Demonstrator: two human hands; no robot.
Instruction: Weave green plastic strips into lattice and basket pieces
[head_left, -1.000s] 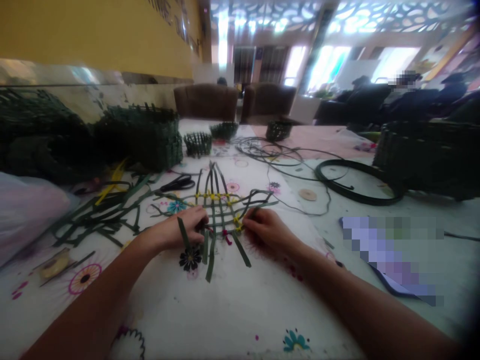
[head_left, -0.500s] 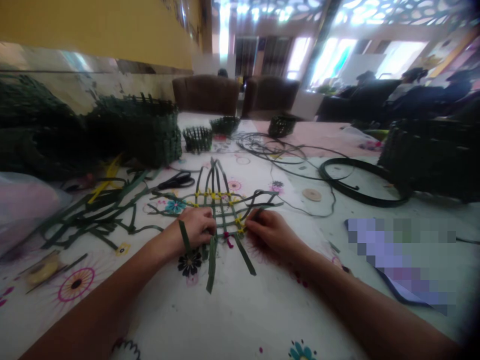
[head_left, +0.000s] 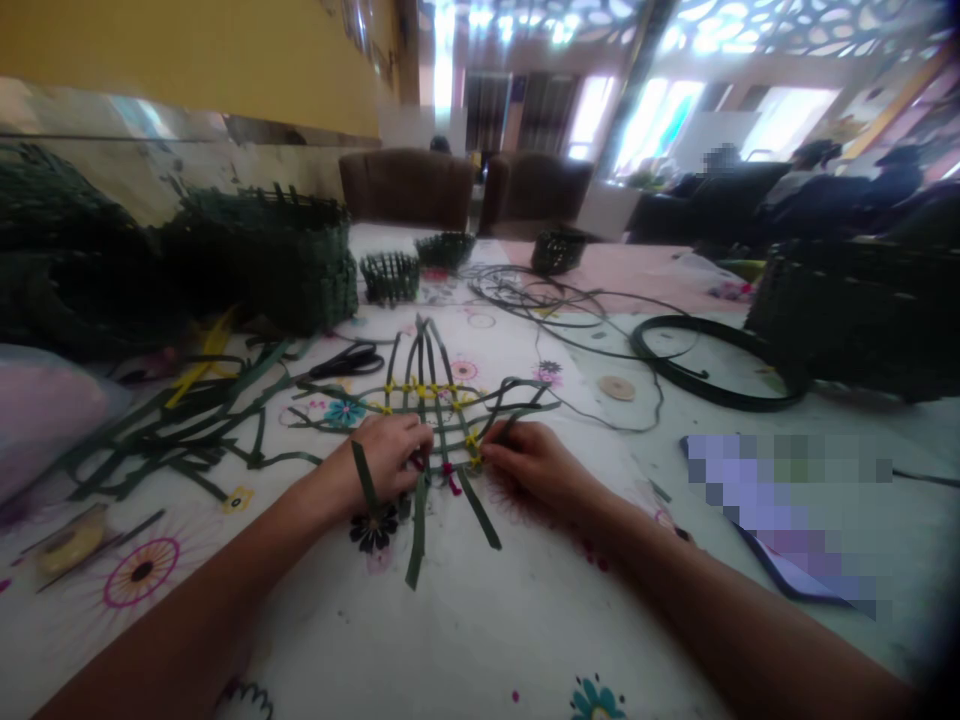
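Observation:
A loose lattice of dark green strips (head_left: 441, 425) lies flat on the table, with yellow ties (head_left: 421, 390) at several crossings and a magenta tie (head_left: 451, 480) on its near edge. My left hand (head_left: 391, 452) is closed on the lattice's near left side; a green strip end (head_left: 364, 478) sticks out over its wrist. On the right side, my right hand (head_left: 517, 450) pinches a green strip beside a yellow tie, its fingertips partly hidden. Free strip ends (head_left: 480, 510) point toward me from the near edge.
Black scissors (head_left: 346, 360) and a heap of loose strips (head_left: 202, 430) lie to the left. Woven baskets (head_left: 277, 255) stand behind. A coil of strip (head_left: 720, 400), a round wooden disc (head_left: 616, 387) and a purple flat item (head_left: 757, 520) are on the right. Chairs (head_left: 405, 190) face the table's far side.
The whole view has shifted slightly, so things sit a little farther left. Both hands keep nearly the same hold on the lattice.

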